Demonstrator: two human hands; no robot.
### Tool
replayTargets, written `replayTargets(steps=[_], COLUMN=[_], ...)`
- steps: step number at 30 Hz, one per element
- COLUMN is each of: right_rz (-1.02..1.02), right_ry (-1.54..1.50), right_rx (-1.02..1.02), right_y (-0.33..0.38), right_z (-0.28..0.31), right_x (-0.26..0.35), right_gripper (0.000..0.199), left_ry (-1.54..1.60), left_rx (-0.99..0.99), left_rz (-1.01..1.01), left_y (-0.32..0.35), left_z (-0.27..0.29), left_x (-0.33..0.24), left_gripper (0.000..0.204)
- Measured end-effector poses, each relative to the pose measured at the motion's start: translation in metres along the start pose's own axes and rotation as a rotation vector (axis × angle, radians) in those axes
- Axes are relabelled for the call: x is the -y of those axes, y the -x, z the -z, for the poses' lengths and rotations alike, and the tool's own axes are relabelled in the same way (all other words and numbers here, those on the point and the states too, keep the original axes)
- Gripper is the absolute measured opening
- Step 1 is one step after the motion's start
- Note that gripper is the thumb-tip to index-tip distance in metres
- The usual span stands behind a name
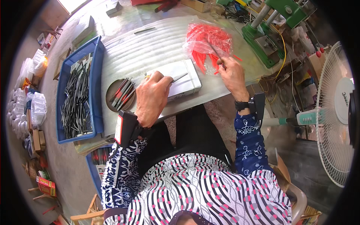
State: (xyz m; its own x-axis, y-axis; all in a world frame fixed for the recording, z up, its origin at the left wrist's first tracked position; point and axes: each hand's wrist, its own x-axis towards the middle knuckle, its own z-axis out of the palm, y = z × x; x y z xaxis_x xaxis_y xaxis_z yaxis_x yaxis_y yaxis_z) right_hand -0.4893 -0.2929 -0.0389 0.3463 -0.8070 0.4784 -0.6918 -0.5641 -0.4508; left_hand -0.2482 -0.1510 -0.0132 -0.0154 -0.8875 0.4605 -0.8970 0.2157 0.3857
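Where the grey worktable (150,48) meets the lap, a thin dark metal strip (179,78) is pinched in the closed left hand (152,98) over a flat white box (183,77), while a red plastic sleeve (216,52) is gripped between the fingertips of the right hand (232,75) at the crinkled clear bag of red sleeves (206,39). Both pieces are judged light; the strip stiff and smooth, best taken near one end, the sleeve soft and easily squashed. More strips are seen in a round dish (120,93) and a blue tray (98,75).
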Motion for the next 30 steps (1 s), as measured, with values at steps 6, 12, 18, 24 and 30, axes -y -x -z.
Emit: replayTargets(steps=[6, 12, 18, 24, 30], right_rz=[0.079, 0.139, 0.182, 0.186, 0.193], right_ry=[0.264, 0.384, 0.371, 0.319, 0.353], right_rx=[0.102, 0.158, 0.130, 0.107, 0.105], right_y=[0.008, 0.012, 0.015, 0.018, 0.019], right_z=[-0.007, -0.011, -0.016, -0.018, -0.020], right_x=[-0.004, -0.007, -0.015, -0.021, -0.025], right_gripper=[0.009, 0.009, 0.007, 0.007, 0.006], left_ry=[-0.117, -0.076, -0.049, -0.095, -0.226], left_rx=[-0.011, -0.041, -0.042, -0.068, -0.045], left_rz=[-0.075, -0.019, 0.057, 0.010, -0.056], left_y=[-0.004, 0.008, 0.027, 0.027, 0.027], left_z=[-0.011, 0.000, 0.012, 0.003, 0.001], left_x=[0.006, 0.009, 0.018, 0.020, 0.021], left_gripper=[0.014, 0.017, 0.015, 0.012, 0.013])
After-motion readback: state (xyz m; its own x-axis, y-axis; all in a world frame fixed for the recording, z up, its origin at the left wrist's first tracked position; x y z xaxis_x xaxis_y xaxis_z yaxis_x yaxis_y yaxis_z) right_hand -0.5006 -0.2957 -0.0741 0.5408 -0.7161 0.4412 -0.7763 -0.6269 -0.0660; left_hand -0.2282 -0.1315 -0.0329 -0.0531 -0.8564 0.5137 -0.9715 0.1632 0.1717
